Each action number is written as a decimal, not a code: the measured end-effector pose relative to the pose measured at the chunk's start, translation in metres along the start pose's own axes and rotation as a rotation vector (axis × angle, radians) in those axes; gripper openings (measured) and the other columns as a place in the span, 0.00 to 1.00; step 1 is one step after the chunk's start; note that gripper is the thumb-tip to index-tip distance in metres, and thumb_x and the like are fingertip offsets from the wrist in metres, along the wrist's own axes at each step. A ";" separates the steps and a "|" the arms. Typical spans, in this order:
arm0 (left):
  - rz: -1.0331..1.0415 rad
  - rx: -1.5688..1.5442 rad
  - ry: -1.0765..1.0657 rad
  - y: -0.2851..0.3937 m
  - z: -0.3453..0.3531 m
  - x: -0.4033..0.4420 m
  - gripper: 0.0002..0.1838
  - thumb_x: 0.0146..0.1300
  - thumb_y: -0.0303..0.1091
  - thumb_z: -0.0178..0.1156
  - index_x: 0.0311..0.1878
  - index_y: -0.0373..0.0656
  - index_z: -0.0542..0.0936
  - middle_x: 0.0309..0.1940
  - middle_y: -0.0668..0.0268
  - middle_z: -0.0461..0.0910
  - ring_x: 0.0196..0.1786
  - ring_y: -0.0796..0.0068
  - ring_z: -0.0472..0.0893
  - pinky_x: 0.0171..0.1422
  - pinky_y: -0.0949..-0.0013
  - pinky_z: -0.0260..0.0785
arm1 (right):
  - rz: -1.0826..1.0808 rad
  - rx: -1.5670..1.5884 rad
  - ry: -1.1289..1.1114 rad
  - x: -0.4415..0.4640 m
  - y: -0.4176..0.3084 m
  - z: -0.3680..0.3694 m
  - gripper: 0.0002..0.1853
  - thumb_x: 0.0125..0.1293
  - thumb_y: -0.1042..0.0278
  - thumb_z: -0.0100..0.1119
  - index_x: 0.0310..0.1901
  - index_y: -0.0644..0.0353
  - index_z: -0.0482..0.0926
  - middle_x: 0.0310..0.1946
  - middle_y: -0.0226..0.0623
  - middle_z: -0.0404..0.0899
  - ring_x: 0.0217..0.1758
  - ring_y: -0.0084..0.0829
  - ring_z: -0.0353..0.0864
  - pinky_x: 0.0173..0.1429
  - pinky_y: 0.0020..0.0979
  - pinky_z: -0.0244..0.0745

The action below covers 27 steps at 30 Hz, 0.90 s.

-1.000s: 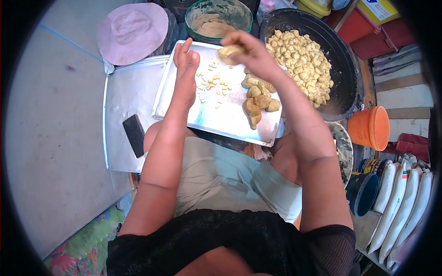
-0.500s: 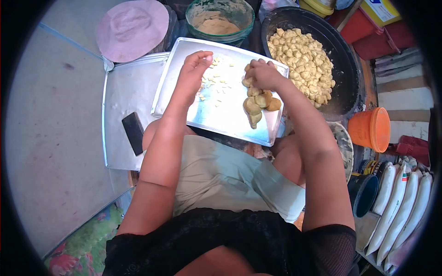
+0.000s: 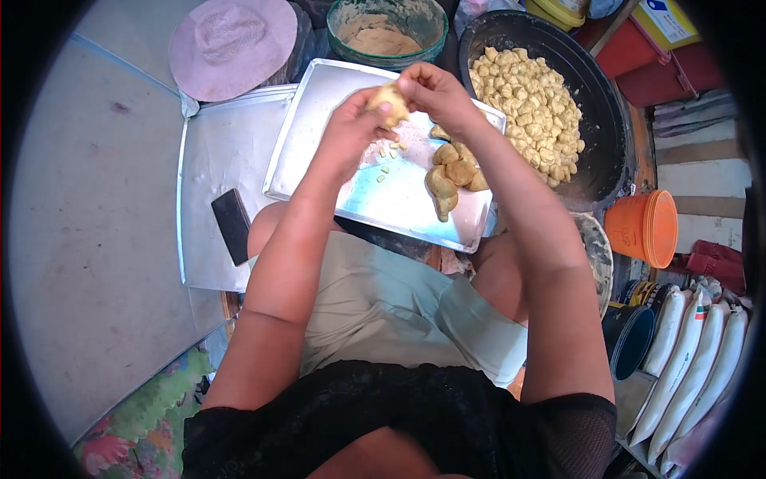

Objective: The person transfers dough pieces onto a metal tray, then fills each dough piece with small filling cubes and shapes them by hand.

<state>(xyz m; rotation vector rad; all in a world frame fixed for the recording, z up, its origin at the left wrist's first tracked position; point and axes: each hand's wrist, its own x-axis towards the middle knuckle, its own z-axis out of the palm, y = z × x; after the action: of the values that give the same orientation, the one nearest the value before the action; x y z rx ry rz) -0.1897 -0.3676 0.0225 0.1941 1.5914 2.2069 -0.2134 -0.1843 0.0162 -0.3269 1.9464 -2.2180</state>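
Note:
Over the metal baking tray [image 3: 399, 211] on my lap, my left hand [image 3: 349, 134] is closed around a yellowish piece of dough [image 3: 391, 106]. At the dough's upper right edge, my right hand [image 3: 437, 93] pinches it with thumb and fingers. Small pale yellow chunks [image 3: 384, 170] lie scattered on the tray below my left hand, some hidden behind it. Several brownish-yellow dough lumps [image 3: 459, 173] are heaped on the tray's right side, under my right forearm.
A black tub [image 3: 594, 152] full of small dough balls [image 3: 531, 112] stands at the right. Behind the tray are a green-rimmed basin [image 3: 387, 41] of brownish powder and a pink hat [image 3: 233, 44]. A phone [image 3: 230, 226] lies left; an orange bucket [image 3: 641, 227] stands right.
My left hand has gone from small chunks to holding a piece of dough. My right hand has moved left from the dough heap to that piece.

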 end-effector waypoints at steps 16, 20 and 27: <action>0.041 -0.165 0.163 0.013 -0.036 0.002 0.16 0.66 0.38 0.58 0.54 0.41 0.74 0.43 0.64 0.79 0.43 0.73 0.79 0.45 0.72 0.70 | -0.218 -1.192 -0.115 -0.001 0.097 0.041 0.10 0.54 0.68 0.57 0.39 0.51 0.82 0.37 0.38 0.76 0.47 0.37 0.75 0.53 0.39 0.67; 0.060 -0.166 0.193 0.018 -0.037 -0.001 0.15 0.66 0.37 0.58 0.52 0.41 0.74 0.42 0.65 0.79 0.43 0.74 0.79 0.44 0.72 0.69 | 0.037 -0.726 0.062 0.022 0.092 0.014 0.11 0.52 0.70 0.60 0.38 0.59 0.79 0.31 0.43 0.81 0.35 0.37 0.82 0.42 0.35 0.75; 0.084 -0.197 0.233 0.020 -0.038 0.000 0.13 0.66 0.37 0.58 0.50 0.42 0.74 0.41 0.65 0.79 0.43 0.75 0.78 0.44 0.73 0.69 | -0.007 -0.941 0.152 0.021 0.092 0.007 0.11 0.56 0.70 0.59 0.42 0.53 0.82 0.32 0.42 0.81 0.37 0.40 0.81 0.45 0.37 0.75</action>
<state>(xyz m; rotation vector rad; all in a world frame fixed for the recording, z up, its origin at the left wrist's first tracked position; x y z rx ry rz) -0.2076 -0.4063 0.0286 -0.0575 1.4898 2.5110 -0.2334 -0.2088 -0.0729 -0.2692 2.9448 -1.1928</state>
